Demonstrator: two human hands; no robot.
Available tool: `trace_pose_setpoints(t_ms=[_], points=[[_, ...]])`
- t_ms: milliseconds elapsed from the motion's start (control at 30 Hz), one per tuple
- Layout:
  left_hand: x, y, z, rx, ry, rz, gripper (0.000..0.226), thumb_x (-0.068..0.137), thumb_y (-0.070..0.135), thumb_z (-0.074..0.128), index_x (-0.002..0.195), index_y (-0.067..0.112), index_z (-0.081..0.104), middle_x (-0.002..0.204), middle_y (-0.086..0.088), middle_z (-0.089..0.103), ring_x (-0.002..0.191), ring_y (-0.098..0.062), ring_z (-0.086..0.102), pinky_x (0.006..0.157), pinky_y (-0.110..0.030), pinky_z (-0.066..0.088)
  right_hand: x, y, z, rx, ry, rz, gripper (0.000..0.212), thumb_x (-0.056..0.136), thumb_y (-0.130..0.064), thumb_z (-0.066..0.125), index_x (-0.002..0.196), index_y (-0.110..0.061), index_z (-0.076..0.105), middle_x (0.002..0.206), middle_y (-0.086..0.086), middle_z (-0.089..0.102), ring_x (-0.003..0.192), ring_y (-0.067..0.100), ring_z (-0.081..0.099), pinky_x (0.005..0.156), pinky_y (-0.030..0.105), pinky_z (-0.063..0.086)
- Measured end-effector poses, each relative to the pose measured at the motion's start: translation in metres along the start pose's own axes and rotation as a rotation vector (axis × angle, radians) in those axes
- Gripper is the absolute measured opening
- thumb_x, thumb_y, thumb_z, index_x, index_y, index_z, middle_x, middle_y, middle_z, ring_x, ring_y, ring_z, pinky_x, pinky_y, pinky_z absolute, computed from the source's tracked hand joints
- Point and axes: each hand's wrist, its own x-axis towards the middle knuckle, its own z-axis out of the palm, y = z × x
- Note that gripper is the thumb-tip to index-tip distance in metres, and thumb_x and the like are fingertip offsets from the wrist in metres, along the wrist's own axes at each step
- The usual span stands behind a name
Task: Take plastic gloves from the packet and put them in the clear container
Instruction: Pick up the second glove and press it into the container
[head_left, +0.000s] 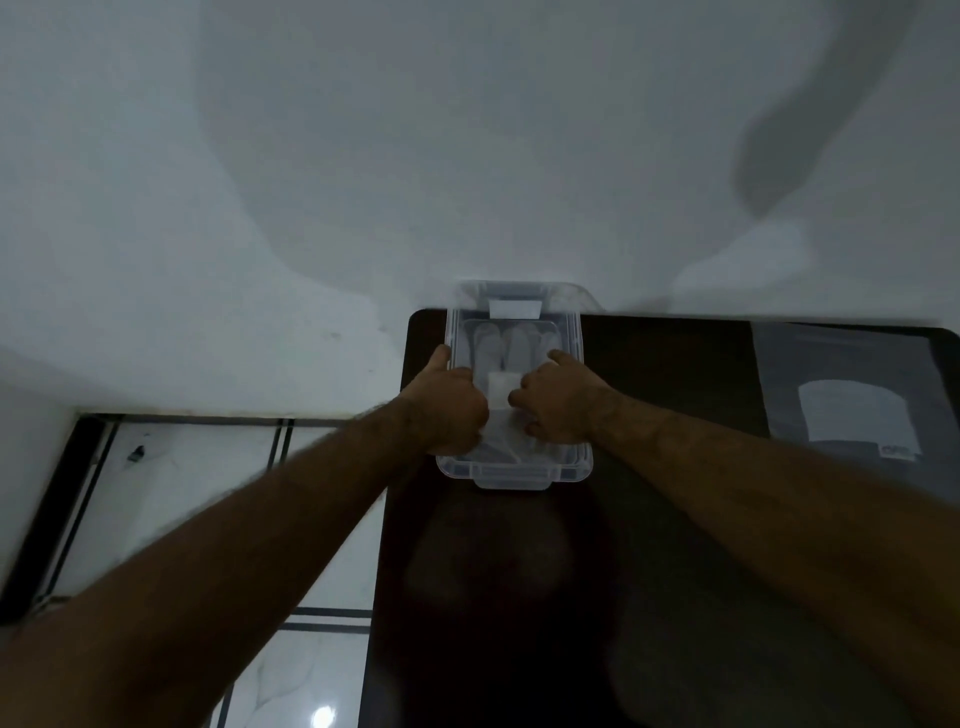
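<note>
A clear container (571, 322) stands on the dark table (675, 519) against the wall. Translucent plastic gloves (511, 345) lie inside it, fingers pointing to the far end. My left hand (452, 405) is at the container's left wall, thumb along the outside of the rim and fingers curled inside. Inside the container, my right hand (558, 400) has its fingers curled on the gloves' near part and the index finger stretched forward. The grey glove packet (852, 395) with a white label lies flat on the table at the right.
The table's back edge meets a pale wall (363, 156). A white tiled floor (182, 467) with dark lines lies left of the table. The light is dim and the picture is slightly blurred.
</note>
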Motion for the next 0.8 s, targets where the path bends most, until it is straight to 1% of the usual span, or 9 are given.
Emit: trace_pose_setpoints(t_ms=[100, 233, 267, 333, 400, 467, 567, 667, 800], points=[[0.002, -0.001, 0.005, -0.001, 0.005, 0.015, 0.054, 0.1, 0.07, 0.044, 0.101, 0.029, 0.079, 0.099, 0.005, 0.072, 0.114, -0.02, 0.06, 0.121, -0.067, 0.011, 0.003, -0.001, 0.003, 0.009, 0.037, 0.046, 0.054, 0.102, -0.056, 0.052, 0.146, -0.024, 0.053, 0.139, 0.011, 0.062, 0.133, 0.032, 0.056, 0.126, 0.059, 0.022], [0.006, -0.007, 0.002, -0.014, 0.184, -0.001, 0.057, 0.104, 0.063, 0.033, 0.099, 0.026, 0.077, 0.097, 0.004, 0.072, 0.116, -0.022, 0.061, 0.119, -0.065, 0.018, 0.003, -0.003, 0.004, 0.032, 0.1, 0.066, 0.056, 0.101, -0.055, 0.055, 0.148, -0.025, 0.052, 0.144, 0.011, 0.058, 0.135, 0.033, 0.053, 0.125, 0.058, 0.024], [0.01, -0.007, -0.001, -0.013, 0.192, -0.011, 0.055, 0.105, 0.059, 0.032, 0.102, 0.026, 0.076, 0.106, 0.004, 0.074, 0.126, -0.023, 0.059, 0.121, -0.068, 0.016, 0.003, -0.003, 0.004, 0.029, 0.091, 0.063, 0.056, 0.1, -0.056, 0.055, 0.148, -0.026, 0.052, 0.145, 0.01, 0.057, 0.137, 0.033, 0.052, 0.125, 0.058, 0.022], [0.02, -0.01, -0.003, -0.009, 0.142, -0.024, 0.054, 0.106, 0.055, 0.029, 0.12, 0.027, 0.073, 0.132, 0.004, 0.072, 0.15, -0.026, 0.044, 0.121, -0.075, 0.001, 0.004, -0.004, 0.005, 0.028, 0.057, 0.064, 0.058, 0.099, -0.056, 0.056, 0.149, -0.027, 0.05, 0.147, 0.008, 0.057, 0.139, 0.032, 0.05, 0.126, 0.059, 0.018], [0.032, -0.013, -0.002, 0.022, 0.06, -0.028, 0.056, 0.107, 0.055, 0.027, 0.136, 0.028, 0.067, 0.149, 0.003, 0.064, 0.159, -0.028, 0.03, 0.117, -0.076, -0.015, 0.007, -0.004, 0.004, 0.027, 0.051, 0.076, 0.062, 0.097, -0.057, 0.06, 0.15, -0.028, 0.049, 0.147, 0.008, 0.058, 0.14, 0.032, 0.051, 0.127, 0.061, 0.015], [0.04, -0.014, -0.003, 0.076, 0.022, -0.03, 0.057, 0.106, 0.055, 0.029, 0.146, 0.029, 0.061, 0.158, -0.001, 0.056, 0.161, -0.028, 0.025, 0.115, -0.076, -0.023, 0.01, -0.004, 0.003, 0.031, 0.05, 0.081, 0.065, 0.096, -0.057, 0.063, 0.151, -0.027, 0.048, 0.146, 0.008, 0.059, 0.14, 0.033, 0.051, 0.127, 0.062, 0.014], [0.047, -0.015, -0.008, 0.108, 0.029, -0.033, 0.052, 0.105, 0.051, 0.039, 0.144, 0.029, 0.063, 0.154, 0.0, 0.06, 0.159, -0.028, 0.029, 0.11, -0.072, -0.029, 0.01, -0.004, 0.001, 0.018, 0.047, 0.081, 0.064, 0.096, -0.053, 0.065, 0.152, -0.026, 0.047, 0.146, 0.008, 0.059, 0.14, 0.034, 0.051, 0.127, 0.064, 0.013], [0.056, -0.021, -0.009, 0.11, 0.037, -0.047, 0.047, 0.1, 0.048, 0.047, 0.136, 0.026, 0.068, 0.141, 0.0, 0.069, 0.152, -0.029, 0.041, 0.114, -0.073, -0.024, 0.011, -0.005, 0.001, -0.008, 0.061, 0.068, 0.06, 0.096, -0.052, 0.065, 0.148, -0.027, 0.05, 0.143, 0.008, 0.061, 0.137, 0.033, 0.053, 0.127, 0.066, 0.013], [0.062, -0.031, -0.013, 0.135, 0.053, -0.059, 0.051, 0.101, 0.048, 0.049, 0.145, 0.025, 0.06, 0.154, 0.0, 0.059, 0.158, -0.028, 0.033, 0.112, -0.074, -0.024, 0.013, -0.004, 0.005, -0.016, 0.075, 0.064, 0.057, 0.097, -0.052, 0.065, 0.147, -0.03, 0.052, 0.142, 0.007, 0.062, 0.137, 0.034, 0.054, 0.126, 0.067, 0.012]])
